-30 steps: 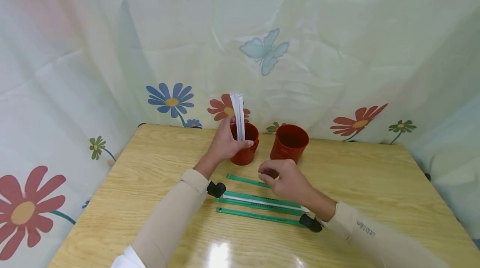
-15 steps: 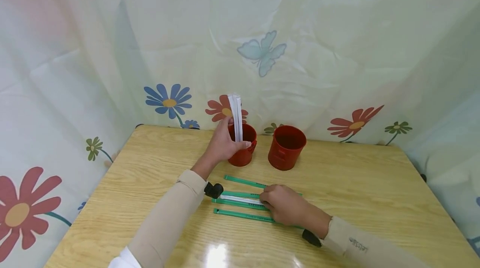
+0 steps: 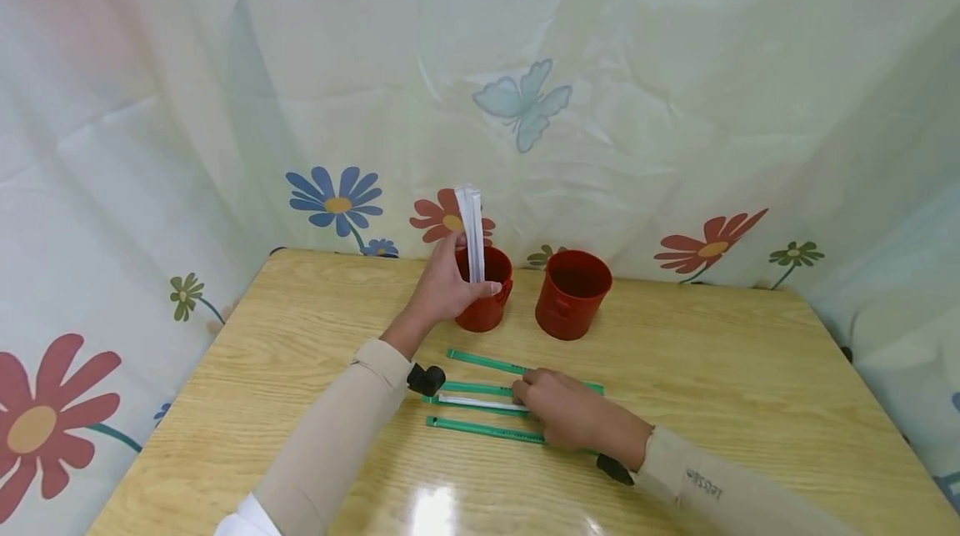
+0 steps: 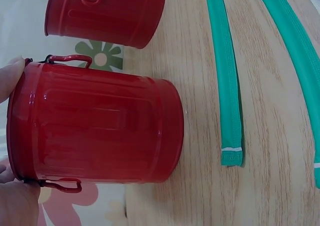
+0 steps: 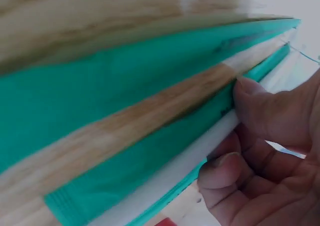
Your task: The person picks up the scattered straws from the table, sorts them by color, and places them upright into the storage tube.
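hidden beneath the right hand (image 3: 573, 415): the right-hand end of the white strip (image 3: 480, 403), plus stretches of the green strips (image 3: 487, 432), four in number, spread roughly side by side on the wooden table (image 3: 712, 378). cut off in the left wrist view: most of the left hand (image 3: 446, 279), the top of the further bucket, the ends of two green strips. soft and partly blurred in the right wrist view, with dark print too smeared to read. left arm stretched forward, hand wrapped over the mouth of the left red bucket (image 3: 480, 315), thumb at the near rim beside a wire handle, fingers on the opposite side; gripping the rim. right arm reaching in low from the right, palm down over the table, fingers curled, thumb and fingers pinching the white strip just above the green ones. upright in the left red bucket, leaning slightly: a white bundle (image 3: 471, 227), tops well clear of the rim, lower ends out of sight inside. just beside, standing apart: the right red bucket (image 3: 572, 311), with an interior too dark to make out.
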Motion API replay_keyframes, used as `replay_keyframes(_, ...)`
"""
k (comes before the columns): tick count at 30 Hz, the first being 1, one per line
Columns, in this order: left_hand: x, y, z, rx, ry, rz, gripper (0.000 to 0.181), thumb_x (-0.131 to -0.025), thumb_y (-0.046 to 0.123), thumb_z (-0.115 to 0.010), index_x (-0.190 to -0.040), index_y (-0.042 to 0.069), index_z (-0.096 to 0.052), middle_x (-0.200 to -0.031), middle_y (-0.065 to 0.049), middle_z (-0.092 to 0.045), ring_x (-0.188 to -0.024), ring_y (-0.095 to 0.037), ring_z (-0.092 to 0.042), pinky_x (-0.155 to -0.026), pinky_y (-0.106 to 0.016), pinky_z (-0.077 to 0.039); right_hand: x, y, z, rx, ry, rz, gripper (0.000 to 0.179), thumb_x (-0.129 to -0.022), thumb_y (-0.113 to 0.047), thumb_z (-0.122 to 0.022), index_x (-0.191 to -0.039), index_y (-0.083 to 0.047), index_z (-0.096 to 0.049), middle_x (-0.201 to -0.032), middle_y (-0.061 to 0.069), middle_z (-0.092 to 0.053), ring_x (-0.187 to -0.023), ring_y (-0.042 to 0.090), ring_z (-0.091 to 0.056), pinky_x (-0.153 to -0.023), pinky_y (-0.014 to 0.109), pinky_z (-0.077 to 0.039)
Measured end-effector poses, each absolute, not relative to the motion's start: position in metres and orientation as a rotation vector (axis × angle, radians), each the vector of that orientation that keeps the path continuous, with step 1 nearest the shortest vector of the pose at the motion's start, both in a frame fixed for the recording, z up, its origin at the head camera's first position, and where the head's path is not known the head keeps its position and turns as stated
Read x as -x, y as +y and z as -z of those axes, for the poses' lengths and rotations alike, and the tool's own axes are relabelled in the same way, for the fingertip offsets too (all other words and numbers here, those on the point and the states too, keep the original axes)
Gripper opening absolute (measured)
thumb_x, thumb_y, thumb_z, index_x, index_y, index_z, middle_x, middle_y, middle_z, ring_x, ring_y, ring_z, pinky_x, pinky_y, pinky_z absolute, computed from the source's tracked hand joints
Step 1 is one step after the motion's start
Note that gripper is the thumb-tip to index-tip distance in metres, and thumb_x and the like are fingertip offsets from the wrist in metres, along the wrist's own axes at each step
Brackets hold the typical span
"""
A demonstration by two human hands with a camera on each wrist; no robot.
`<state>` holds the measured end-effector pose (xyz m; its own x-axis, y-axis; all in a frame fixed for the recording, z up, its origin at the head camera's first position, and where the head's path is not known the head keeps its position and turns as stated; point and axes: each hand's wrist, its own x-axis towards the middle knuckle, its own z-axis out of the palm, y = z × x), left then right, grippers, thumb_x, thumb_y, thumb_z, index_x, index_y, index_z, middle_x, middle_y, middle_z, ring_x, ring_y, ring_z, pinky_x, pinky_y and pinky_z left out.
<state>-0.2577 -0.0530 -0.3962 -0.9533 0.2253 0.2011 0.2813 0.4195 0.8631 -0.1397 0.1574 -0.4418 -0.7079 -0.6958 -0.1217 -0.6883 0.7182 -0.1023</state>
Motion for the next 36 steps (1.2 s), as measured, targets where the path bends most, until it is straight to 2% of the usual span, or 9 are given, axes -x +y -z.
replay_keyframes(8, 0.258, -0.052, 0.396, 0.498, -2.572, 1.617, 0.078, -0.076, 0.027, -0.085, -0.139, 0.012, -0.041, -0.131, -0.007, -0.050, -0.121, -0.026, -0.052, -0.099, -0.048, -0.053, 0.141, 0.162, 0.427, 1.053, 2.696, 0.317, 0.019, -0.086, 0.001, -0.067, -0.084, -0.014, -0.057, -0.074, -0.008, -0.048, -0.067, 0.007, -0.041, -0.060, 0.019, -0.039)
replay_keyframes(14, 0.257, -0.054, 0.396, 0.476, -2.590, 1.598, 0.078, -0.076, 0.027, -0.085, -0.138, 0.013, -0.041, -0.131, -0.005, -0.051, -0.121, -0.025, -0.052, -0.098, -0.046, -0.054, 0.140, 0.165, 0.415, 1.025, 2.723, 0.498, 0.017, -0.090, -0.004, -0.067, -0.083, -0.017, -0.058, -0.073, -0.011, -0.047, -0.067, 0.005, -0.042, -0.060, 0.017, -0.040)
replay_keyframes(18, 0.257, -0.053, 0.396, 0.481, -2.587, 1.598, 0.078, -0.075, 0.027, -0.086, -0.138, 0.013, -0.042, -0.130, -0.005, -0.051, -0.119, -0.024, -0.052, -0.098, -0.046, -0.054, 0.140, 0.169, 0.409, 1.074, 2.775, 0.671, 0.023, -0.088, -0.001, -0.068, -0.078, -0.017, -0.056, -0.070, -0.010, -0.046, -0.065, 0.002, -0.041, -0.058, 0.016, -0.039)
replay_keyframes(26, 0.257, -0.053, 0.398, 0.468, -2.598, 1.595, 0.079, -0.075, 0.027, -0.086, -0.139, 0.012, -0.041, -0.130, -0.007, -0.051, -0.121, -0.028, -0.053, -0.101, -0.047, -0.052, 0.143, 0.173, 0.394, 0.986, 2.797, 1.031, 0.017, -0.086, 0.004, -0.069, -0.082, -0.012, -0.063, -0.072, -0.007, -0.056, -0.065, 0.003, -0.046, -0.058, 0.019, -0.046)
replay_keyframes(31, 0.258, -0.053, 0.400, 0.483, -2.577, 1.608, 0.079, -0.074, 0.024, -0.087, -0.139, 0.013, -0.042, -0.131, -0.006, -0.051, -0.122, -0.027, -0.051, -0.101, -0.050, -0.052, 0.149, 0.172, 0.385, 0.994, 2.807, 1.242, 0.019, -0.082, 0.008, -0.070, -0.081, -0.010, -0.065, -0.073, -0.004, -0.062, -0.068, 0.004, -0.054, -0.065, 0.022, -0.053)
replay_keyframes(36, 0.258, -0.053, 0.401, 0.487, -2.584, 1.600, 0.080, -0.076, 0.025, -0.086, -0.140, 0.012, -0.039, -0.131, -0.007, -0.050, -0.123, -0.029, -0.052, -0.100, -0.050, -0.052, 0.156, 0.169, 0.376, 0.964, 2.801, 1.414, 0.016, -0.084, 0.008, -0.069, -0.082, -0.007, -0.064, -0.075, 0.003, -0.064, -0.065, 0.006, -0.056, -0.062, 0.023, -0.054)
